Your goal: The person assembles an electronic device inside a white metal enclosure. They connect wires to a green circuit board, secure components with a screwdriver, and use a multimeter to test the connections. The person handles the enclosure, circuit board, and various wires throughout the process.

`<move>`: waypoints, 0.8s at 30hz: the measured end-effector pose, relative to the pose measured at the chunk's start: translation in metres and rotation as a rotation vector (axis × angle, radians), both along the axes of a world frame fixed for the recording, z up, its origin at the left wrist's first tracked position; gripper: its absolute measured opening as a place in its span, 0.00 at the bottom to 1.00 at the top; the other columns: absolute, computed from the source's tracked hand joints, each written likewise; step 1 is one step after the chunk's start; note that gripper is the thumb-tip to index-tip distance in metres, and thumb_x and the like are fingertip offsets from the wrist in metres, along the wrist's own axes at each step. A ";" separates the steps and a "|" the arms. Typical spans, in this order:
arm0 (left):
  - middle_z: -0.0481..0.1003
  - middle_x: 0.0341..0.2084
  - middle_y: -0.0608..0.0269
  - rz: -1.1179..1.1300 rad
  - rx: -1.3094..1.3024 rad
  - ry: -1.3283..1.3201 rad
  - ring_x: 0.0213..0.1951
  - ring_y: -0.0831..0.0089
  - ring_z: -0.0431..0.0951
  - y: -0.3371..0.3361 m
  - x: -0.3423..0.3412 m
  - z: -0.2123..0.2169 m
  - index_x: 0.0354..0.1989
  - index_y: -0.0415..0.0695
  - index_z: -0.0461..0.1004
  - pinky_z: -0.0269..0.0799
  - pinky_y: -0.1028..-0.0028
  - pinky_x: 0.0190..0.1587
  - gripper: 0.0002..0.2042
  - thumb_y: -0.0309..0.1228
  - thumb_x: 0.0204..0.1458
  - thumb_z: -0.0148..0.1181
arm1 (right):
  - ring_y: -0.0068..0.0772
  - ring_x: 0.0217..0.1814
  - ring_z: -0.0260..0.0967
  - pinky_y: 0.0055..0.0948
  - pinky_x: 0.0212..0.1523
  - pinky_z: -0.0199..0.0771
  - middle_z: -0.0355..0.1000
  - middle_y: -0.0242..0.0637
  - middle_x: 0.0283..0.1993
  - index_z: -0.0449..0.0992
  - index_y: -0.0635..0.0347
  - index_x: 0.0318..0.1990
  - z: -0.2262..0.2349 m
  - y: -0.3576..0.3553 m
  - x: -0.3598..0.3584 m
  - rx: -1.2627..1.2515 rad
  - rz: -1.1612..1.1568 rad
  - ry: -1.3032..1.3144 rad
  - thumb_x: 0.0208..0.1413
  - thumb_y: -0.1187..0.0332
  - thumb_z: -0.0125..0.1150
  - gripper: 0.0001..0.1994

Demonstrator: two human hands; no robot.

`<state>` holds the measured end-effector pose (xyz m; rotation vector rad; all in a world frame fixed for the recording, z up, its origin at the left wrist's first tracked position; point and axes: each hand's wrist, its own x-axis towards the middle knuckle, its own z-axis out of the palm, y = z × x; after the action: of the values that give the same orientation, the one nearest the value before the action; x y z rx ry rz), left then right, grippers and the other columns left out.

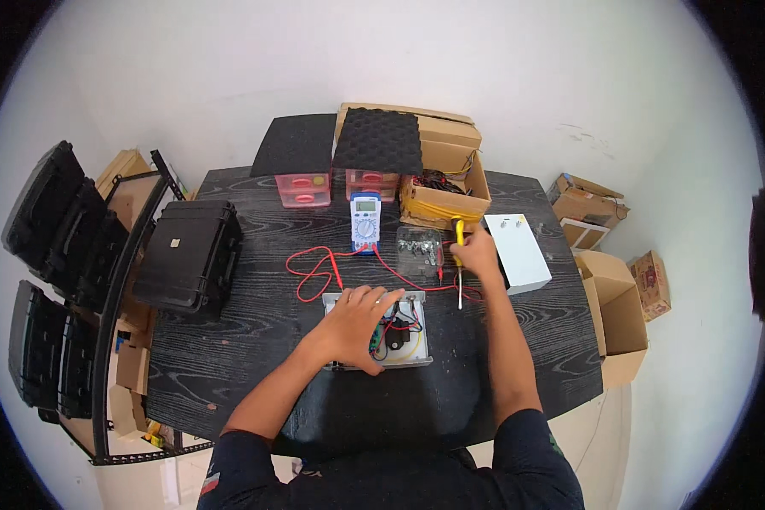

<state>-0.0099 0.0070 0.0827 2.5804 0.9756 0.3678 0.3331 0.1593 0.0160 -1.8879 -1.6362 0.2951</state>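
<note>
Two bare hands work near the front edge of the black table (229,340); the left hand (354,323) lies flat, fingers spread, on the open grey electrical box (412,353), pinning rather than gripping it; the box looks light, rigid and liable to slide, its loose wiring delicate, so pressing on the rim seems safest; the right hand (476,253) is closed around a yellow-handled screwdriver (459,255) beside the box, shaft pointing down; stiff, slim, best held by the handle.
</note>
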 end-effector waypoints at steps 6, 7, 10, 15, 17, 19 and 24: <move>0.63 0.68 0.41 -0.012 0.064 0.042 0.69 0.44 0.62 0.001 0.002 -0.014 0.78 0.38 0.50 0.52 0.48 0.74 0.69 0.54 0.24 0.82 | 0.25 0.42 0.77 0.26 0.40 0.83 0.75 0.40 0.48 0.64 0.67 0.65 0.084 -0.079 -0.035 0.222 0.242 0.673 0.55 0.83 0.60 0.28; 0.63 0.68 0.41 -0.006 0.071 0.051 0.69 0.44 0.61 0.001 0.002 -0.014 0.78 0.37 0.50 0.51 0.47 0.75 0.69 0.55 0.24 0.82 | 0.24 0.46 0.77 0.25 0.42 0.84 0.73 0.41 0.52 0.60 0.67 0.68 0.087 -0.092 -0.044 0.262 0.296 0.737 0.57 0.85 0.57 0.30; 0.60 0.70 0.38 0.005 0.039 0.060 0.72 0.43 0.59 0.001 0.000 -0.015 0.77 0.32 0.48 0.47 0.46 0.77 0.70 0.58 0.26 0.82 | 0.29 0.53 0.76 0.28 0.46 0.86 0.70 0.44 0.57 0.50 0.63 0.73 0.079 -0.125 -0.066 0.317 0.461 0.749 0.58 0.88 0.54 0.36; 0.53 0.75 0.32 0.013 0.053 0.038 0.77 0.42 0.51 0.005 -0.007 -0.030 0.75 0.25 0.48 0.44 0.49 0.79 0.74 0.67 0.27 0.79 | 0.34 0.55 0.75 0.31 0.49 0.86 0.70 0.46 0.56 0.40 0.60 0.79 0.059 -0.153 -0.085 0.334 0.637 0.699 0.59 0.84 0.59 0.45; 0.51 0.76 0.30 0.000 0.057 0.059 0.78 0.42 0.50 0.007 -0.008 -0.031 0.75 0.24 0.48 0.44 0.50 0.80 0.75 0.70 0.26 0.78 | 0.35 0.55 0.75 0.31 0.49 0.85 0.70 0.47 0.56 0.40 0.60 0.79 0.047 -0.156 -0.088 0.380 0.655 0.665 0.59 0.84 0.60 0.45; 0.51 0.76 0.30 -0.010 0.066 0.079 0.78 0.42 0.50 0.009 -0.008 -0.031 0.75 0.25 0.48 0.45 0.50 0.80 0.76 0.72 0.25 0.77 | 0.36 0.54 0.76 0.33 0.48 0.86 0.70 0.48 0.57 0.40 0.58 0.79 0.038 -0.154 -0.092 0.471 0.693 0.596 0.59 0.84 0.60 0.45; 0.52 0.76 0.32 -0.016 0.075 0.073 0.78 0.43 0.50 0.009 -0.009 -0.030 0.75 0.25 0.49 0.45 0.50 0.80 0.77 0.75 0.24 0.75 | 0.36 0.51 0.78 0.34 0.47 0.87 0.71 0.51 0.56 0.43 0.56 0.78 0.025 -0.153 -0.095 0.484 0.739 0.524 0.58 0.84 0.61 0.44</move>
<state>-0.0188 0.0156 0.0530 2.6847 0.9831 0.3140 0.2380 0.0066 0.0411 -0.7192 -1.7525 0.5720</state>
